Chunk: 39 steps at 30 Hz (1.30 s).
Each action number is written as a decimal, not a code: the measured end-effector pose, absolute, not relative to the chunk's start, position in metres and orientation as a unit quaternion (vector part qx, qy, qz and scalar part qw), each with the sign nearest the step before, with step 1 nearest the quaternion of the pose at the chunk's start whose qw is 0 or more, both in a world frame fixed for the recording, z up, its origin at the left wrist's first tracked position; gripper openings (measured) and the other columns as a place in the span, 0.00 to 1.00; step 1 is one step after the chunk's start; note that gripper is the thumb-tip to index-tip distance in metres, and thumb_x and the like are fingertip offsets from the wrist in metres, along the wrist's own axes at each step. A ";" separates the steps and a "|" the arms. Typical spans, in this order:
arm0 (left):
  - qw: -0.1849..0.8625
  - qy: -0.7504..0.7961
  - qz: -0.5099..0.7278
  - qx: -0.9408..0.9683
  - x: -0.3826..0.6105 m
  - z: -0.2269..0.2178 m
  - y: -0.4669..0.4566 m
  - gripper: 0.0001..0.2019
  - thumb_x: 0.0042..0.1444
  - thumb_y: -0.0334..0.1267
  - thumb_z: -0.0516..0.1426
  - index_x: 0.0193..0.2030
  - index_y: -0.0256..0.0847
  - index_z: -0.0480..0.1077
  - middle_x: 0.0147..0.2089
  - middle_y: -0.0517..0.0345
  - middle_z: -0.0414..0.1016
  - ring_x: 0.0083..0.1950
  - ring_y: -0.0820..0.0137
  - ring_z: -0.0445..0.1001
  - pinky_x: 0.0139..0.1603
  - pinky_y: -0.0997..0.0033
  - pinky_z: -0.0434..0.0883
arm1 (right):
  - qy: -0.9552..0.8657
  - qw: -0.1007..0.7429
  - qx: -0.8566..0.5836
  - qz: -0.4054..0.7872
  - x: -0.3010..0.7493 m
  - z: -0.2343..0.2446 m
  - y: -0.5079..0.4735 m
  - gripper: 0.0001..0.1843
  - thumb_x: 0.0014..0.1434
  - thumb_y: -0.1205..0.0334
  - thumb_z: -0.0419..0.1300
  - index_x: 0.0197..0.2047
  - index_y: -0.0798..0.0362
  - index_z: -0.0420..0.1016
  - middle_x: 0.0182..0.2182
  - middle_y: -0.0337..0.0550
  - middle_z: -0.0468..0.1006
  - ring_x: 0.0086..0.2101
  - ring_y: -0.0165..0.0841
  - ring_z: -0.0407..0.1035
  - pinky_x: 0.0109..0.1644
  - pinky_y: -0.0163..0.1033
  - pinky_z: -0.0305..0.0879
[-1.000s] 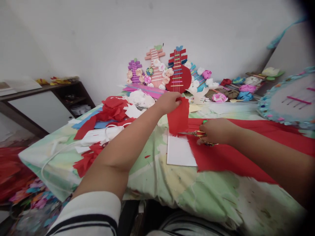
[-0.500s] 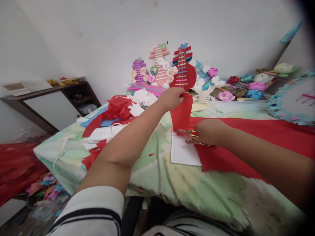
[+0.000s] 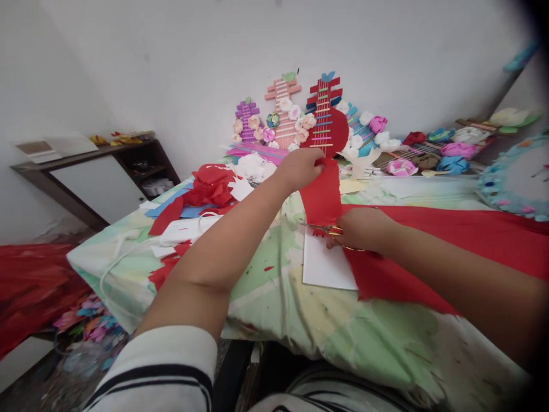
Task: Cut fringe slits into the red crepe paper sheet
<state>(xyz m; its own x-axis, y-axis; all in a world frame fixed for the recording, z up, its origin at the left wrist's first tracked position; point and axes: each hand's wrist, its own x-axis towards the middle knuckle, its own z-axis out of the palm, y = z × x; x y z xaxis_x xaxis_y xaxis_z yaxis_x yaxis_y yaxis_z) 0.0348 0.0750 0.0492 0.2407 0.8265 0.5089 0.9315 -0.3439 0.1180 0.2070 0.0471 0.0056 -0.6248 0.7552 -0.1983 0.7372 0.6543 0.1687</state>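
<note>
My left hand (image 3: 302,167) pinches the upper end of a red paper strip (image 3: 321,194) and holds it up off the table. Wrapped round the gold handles of a pair of scissors (image 3: 328,229), my right hand (image 3: 362,229) keeps the blades at the strip's lower, fringed edge. Beneath the scissors lies a white board (image 3: 326,266). A large red sheet (image 3: 394,274) spreads under my right hand and forearm, overlapping the board's right side.
Red scraps (image 3: 210,186) and a white corded device (image 3: 182,230) lie to the left on the patterned tablecloth (image 3: 257,303). Decorated paper instruments (image 3: 323,123) lean against the wall, with paper flowers (image 3: 402,167) at the right. A low cabinet (image 3: 98,183) stands at far left.
The whole view has shifted a little, so things appear farther right. Both hands keep their hold, and the scissors stay at the strip's lower edge.
</note>
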 end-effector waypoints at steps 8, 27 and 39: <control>0.111 -0.580 -0.291 -0.753 0.027 0.061 0.073 0.05 0.51 0.32 0.49 0.30 0.38 0.66 0.33 0.55 0.69 0.36 0.66 0.67 0.34 0.70 0.60 | 0.907 0.116 0.400 0.057 0.236 0.002 0.044 0.31 0.45 0.33 0.47 0.25 0.54 0.71 0.23 0.49 0.71 0.24 0.36 0.65 0.24 0.37 0.52; 0.060 -0.568 -0.343 -0.745 0.025 0.060 0.059 0.07 0.49 0.29 0.52 0.22 0.40 0.60 0.26 0.58 0.64 0.34 0.66 0.67 0.35 0.70 0.60 | 0.886 0.113 0.446 0.062 0.228 0.014 0.040 0.34 0.48 0.32 0.40 0.25 0.55 0.68 0.24 0.51 0.71 0.27 0.40 0.66 0.26 0.40 0.56; 0.057 -0.561 -0.338 -0.753 0.026 0.059 0.056 0.06 0.48 0.28 0.52 0.23 0.39 0.61 0.28 0.57 0.65 0.35 0.65 0.67 0.37 0.68 0.61 | 0.901 0.093 0.421 0.044 0.204 0.003 0.056 0.31 0.46 0.33 0.45 0.23 0.55 0.65 0.21 0.49 0.69 0.26 0.40 0.66 0.27 0.40 0.56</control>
<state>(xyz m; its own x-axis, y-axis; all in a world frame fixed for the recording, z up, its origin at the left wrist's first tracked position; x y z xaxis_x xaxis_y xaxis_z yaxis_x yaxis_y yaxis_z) 0.0260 0.0561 0.0589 0.1417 0.8070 0.5733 0.8838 -0.3640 0.2939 0.2045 0.0561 0.0029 -0.6291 0.7665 -0.1297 0.7500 0.6423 0.1580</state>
